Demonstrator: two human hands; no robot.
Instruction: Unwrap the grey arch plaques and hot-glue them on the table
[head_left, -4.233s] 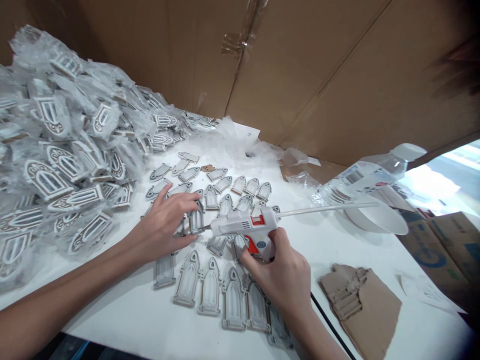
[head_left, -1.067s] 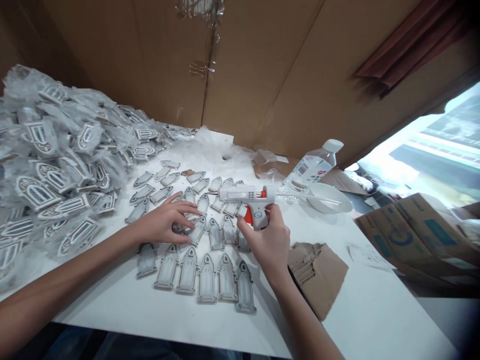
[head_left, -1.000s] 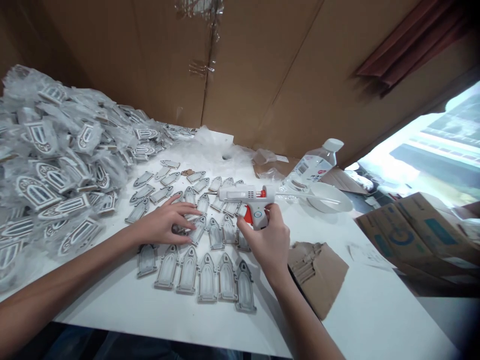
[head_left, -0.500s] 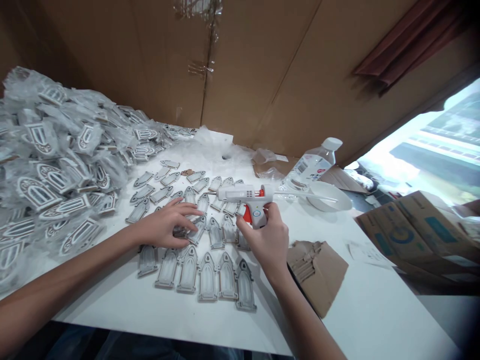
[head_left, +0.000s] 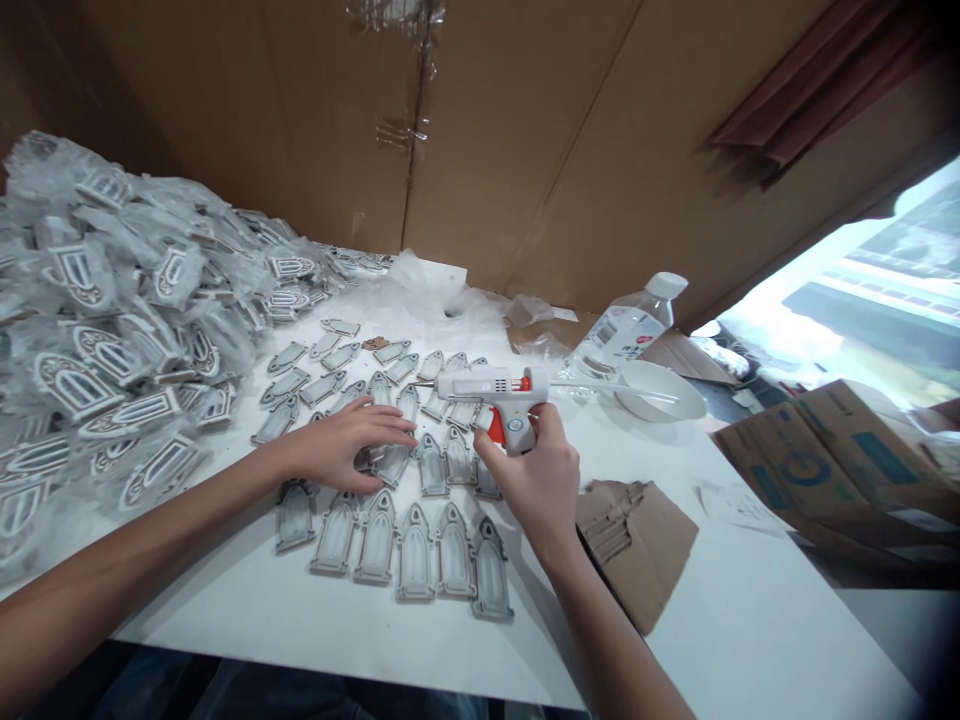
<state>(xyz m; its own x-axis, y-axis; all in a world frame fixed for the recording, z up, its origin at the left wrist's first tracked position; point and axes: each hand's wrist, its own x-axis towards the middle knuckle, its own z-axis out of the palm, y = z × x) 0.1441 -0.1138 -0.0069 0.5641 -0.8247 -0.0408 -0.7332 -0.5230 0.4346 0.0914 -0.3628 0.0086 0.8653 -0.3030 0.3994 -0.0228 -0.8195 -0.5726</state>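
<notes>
My right hand (head_left: 536, 482) is closed around the grip of a white hot glue gun (head_left: 480, 383) with an orange trigger. Its nozzle points left, and a clear glue stick (head_left: 607, 388) sticks out of the back. My left hand (head_left: 352, 445) is spread low over grey, arch-shaped window pieces, thumb and fingers apart on either side of one arched piece (head_left: 391, 466); whether it touches that piece is hard to tell. Nearer me lies a row of similar pieces (head_left: 415, 555), pointed ends away from me. More pieces (head_left: 326, 388) lie loosely behind my left hand.
Plastic-wrapped arched pieces (head_left: 97, 350) are heaped at the left. Right of the glue gun are a clear bottle (head_left: 630, 325), a white dish (head_left: 694, 408) and a torn cardboard piece (head_left: 649, 550). Cardboard (head_left: 510, 150) walls the back; boxes (head_left: 840, 470) stand at the right.
My left hand's fingers have shifted slightly right and up over the arched piece. The right hand and glue gun have barely moved.
</notes>
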